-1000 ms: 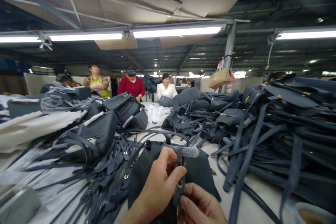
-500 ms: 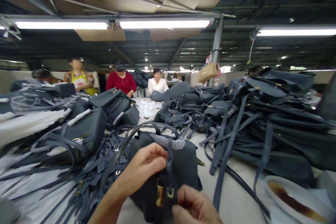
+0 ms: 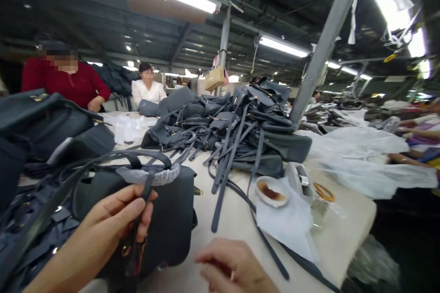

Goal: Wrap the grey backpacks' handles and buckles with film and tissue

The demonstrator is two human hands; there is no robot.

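A dark navy handbag [image 3: 168,219] stands on the table before me, its handle wrapped in clear plastic [image 3: 147,175]. My left hand [image 3: 117,215] pinches a narrow navy leather strap [image 3: 148,184] at the front of the bag. Gold-coloured hardware [image 3: 140,245] shows below those fingers, blurred. To the right of the bag, over the bare tabletop, is my right hand [image 3: 237,265]. Its fingers are loosely bent, thumb and forefinger apart, and nothing shows between them. Part of that hand is cut off by the lower edge.
Many navy bags and straps lie heaped [image 3: 240,123] beyond. A white dish with brown liquid [image 3: 271,191] rests by white paper [image 3: 288,219], near orange-handled scissors [image 3: 323,191]. Loose straps [image 3: 34,238] lie at left. Co-workers in red [image 3: 65,82] and white [image 3: 147,89] sit opposite.
The view has swung right, bringing in the scissors and table corner. My right hand has left the bag's front and moved right. My left hand still grips the strap.
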